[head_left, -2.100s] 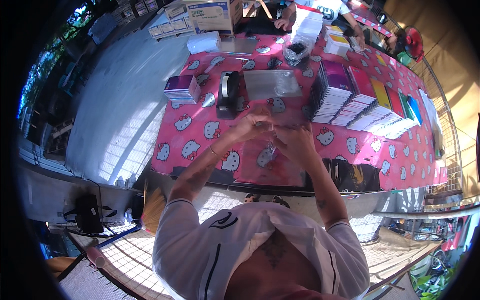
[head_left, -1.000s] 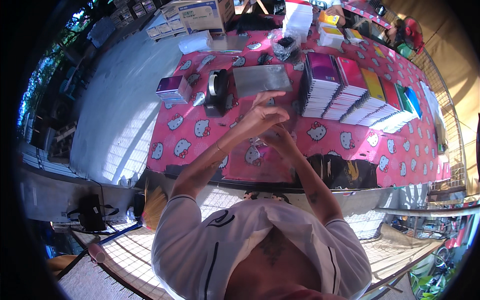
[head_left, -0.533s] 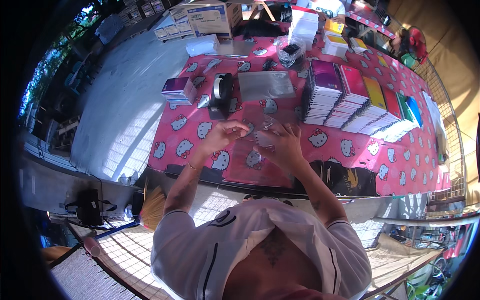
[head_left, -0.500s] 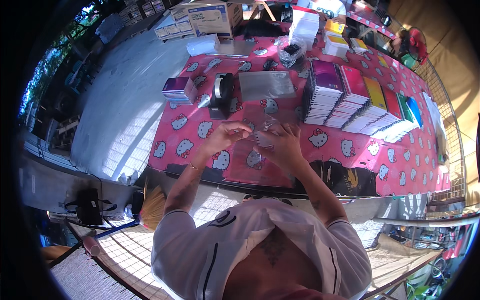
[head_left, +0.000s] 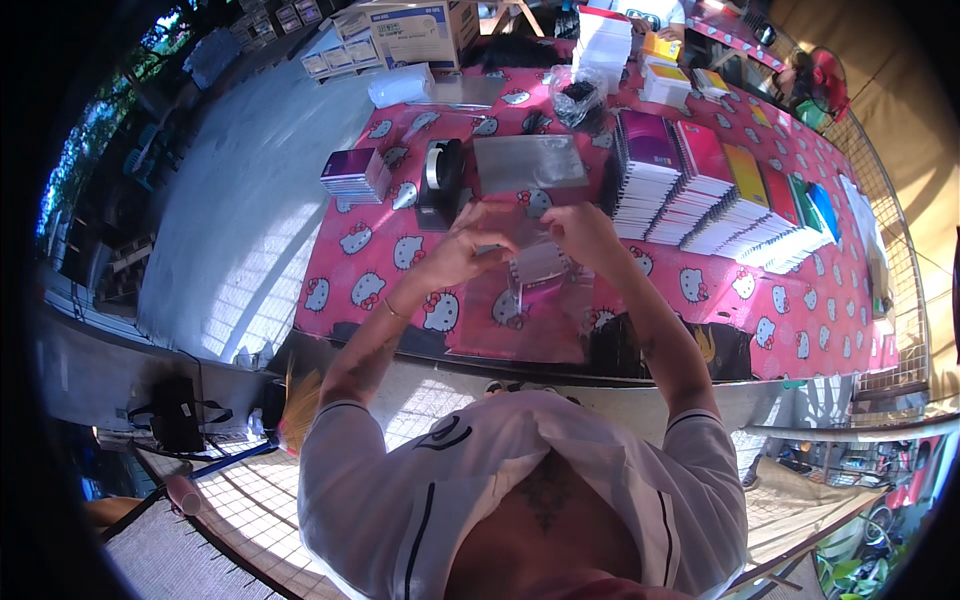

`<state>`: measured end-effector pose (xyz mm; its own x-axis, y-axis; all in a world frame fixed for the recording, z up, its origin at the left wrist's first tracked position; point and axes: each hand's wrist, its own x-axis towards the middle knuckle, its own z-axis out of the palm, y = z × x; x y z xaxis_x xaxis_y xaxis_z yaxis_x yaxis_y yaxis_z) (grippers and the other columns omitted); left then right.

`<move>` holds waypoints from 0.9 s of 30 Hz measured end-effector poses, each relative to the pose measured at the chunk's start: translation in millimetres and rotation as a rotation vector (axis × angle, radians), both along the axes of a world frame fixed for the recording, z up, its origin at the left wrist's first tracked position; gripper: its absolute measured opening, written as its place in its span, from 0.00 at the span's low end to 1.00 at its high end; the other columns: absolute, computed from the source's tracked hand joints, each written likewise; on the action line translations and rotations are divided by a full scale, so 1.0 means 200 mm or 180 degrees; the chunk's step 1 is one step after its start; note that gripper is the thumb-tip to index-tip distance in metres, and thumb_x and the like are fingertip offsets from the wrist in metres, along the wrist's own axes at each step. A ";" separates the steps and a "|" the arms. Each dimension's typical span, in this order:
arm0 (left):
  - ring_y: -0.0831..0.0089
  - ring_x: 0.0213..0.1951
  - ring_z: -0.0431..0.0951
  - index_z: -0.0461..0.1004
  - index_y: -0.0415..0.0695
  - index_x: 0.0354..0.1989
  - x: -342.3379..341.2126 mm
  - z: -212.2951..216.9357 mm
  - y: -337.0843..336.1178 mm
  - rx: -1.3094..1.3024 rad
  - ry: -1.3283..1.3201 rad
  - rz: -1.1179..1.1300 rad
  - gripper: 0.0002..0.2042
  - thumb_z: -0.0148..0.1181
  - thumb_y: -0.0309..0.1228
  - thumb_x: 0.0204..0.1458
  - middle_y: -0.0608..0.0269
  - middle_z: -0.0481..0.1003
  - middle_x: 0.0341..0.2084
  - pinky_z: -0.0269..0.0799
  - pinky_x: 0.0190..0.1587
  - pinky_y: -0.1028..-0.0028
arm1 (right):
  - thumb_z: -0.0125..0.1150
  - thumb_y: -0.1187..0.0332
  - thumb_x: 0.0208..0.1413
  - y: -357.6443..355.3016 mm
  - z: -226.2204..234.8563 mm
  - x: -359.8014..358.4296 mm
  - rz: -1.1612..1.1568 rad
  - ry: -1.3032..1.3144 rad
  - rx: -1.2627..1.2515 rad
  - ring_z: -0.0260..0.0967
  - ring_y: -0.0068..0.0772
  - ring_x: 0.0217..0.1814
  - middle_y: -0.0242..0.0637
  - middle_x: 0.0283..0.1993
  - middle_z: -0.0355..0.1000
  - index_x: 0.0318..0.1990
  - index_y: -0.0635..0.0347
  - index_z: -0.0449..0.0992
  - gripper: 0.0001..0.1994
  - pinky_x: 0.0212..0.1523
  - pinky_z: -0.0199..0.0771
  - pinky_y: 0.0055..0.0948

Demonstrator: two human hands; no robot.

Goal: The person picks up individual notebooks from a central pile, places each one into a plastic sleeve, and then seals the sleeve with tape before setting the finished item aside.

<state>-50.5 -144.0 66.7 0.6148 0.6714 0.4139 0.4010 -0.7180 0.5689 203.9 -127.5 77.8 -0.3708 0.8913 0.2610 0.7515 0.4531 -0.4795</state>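
A small spiral notebook (head_left: 541,287) with a purple cover lies in front of me, seemingly within or under a clear plastic bag (head_left: 530,236). My left hand (head_left: 468,252) is at its left, thumb and a finger pinched together at the bag's edge. On the far right side, the fingertips of my right hand (head_left: 588,236) are closed on the bag's upper part. The thin film is hard to trace between the two hands. Beneath is a flat, clear sheet (head_left: 480,335) on the pink patterned tablecloth (head_left: 340,285).
A black tape dispenser (head_left: 440,185) and stacked purple notebooks (head_left: 355,176) stand left. Beyond my hands lies a stack of clear plastic bags (head_left: 530,163). Tall rows of colored spiral notebooks (head_left: 700,190) fill the right. Another person (head_left: 650,12) is across the table.
My right hand has moved up and away from the notebook, uncovering its purple cover. My left hand has moved slightly right, its fingers now nearer the notebook's far edge.
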 end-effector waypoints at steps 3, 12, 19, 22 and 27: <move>0.57 0.64 0.62 0.83 0.52 0.38 -0.01 0.00 -0.01 0.0089 0.0004 0.0041 0.08 0.68 0.25 0.50 0.60 0.66 0.61 0.58 0.65 0.60 | 0.62 0.63 0.58 -0.01 0.00 0.09 -0.0004 0.1453 -0.0104 0.78 0.34 0.36 0.38 0.36 0.80 0.51 0.57 0.77 0.15 0.41 0.76 0.33; 0.55 0.64 0.62 0.82 0.54 0.39 0.08 -0.09 0.04 -0.0090 -0.0150 0.0177 0.09 0.67 0.25 0.51 0.60 0.64 0.63 0.59 0.63 0.60 | 0.76 0.50 0.41 -0.21 -0.32 0.12 0.1132 0.0459 -0.0011 0.56 0.43 0.69 0.43 0.65 0.63 0.53 0.55 0.75 0.32 0.66 0.56 0.50; 0.51 0.65 0.59 0.80 0.53 0.41 0.26 -0.24 0.12 0.0232 0.0170 0.0181 0.13 0.70 0.27 0.46 0.52 0.59 0.66 0.61 0.62 0.57 | 0.76 0.56 0.38 -0.23 -0.49 0.09 0.1058 0.0529 0.0096 0.42 0.55 0.78 0.49 0.76 0.45 0.56 0.50 0.78 0.32 0.70 0.49 0.54; 0.49 0.64 0.60 0.72 0.48 0.53 0.29 -0.32 0.15 -0.0489 0.0094 0.0629 0.25 0.73 0.32 0.44 0.48 0.59 0.64 0.63 0.61 0.55 | 0.76 0.60 0.38 -0.23 -0.50 0.08 0.1077 0.0637 0.0115 0.41 0.57 0.78 0.50 0.78 0.41 0.55 0.50 0.79 0.30 0.70 0.49 0.56; 0.52 0.62 0.65 0.59 0.41 0.64 0.33 -0.34 0.15 -0.1094 -0.0187 0.1100 0.39 0.73 0.45 0.47 0.46 0.62 0.61 0.65 0.60 0.56 | 0.74 0.63 0.43 -0.24 -0.42 0.08 0.1019 0.0668 -0.0024 0.48 0.56 0.76 0.51 0.77 0.41 0.53 0.53 0.80 0.25 0.69 0.54 0.48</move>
<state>15.2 -113.6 -1.7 0.3142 0.9357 0.1601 0.5427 -0.3154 0.7785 220.8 -176.4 -6.3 -0.5698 0.7413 0.3547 0.4578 0.6448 -0.6122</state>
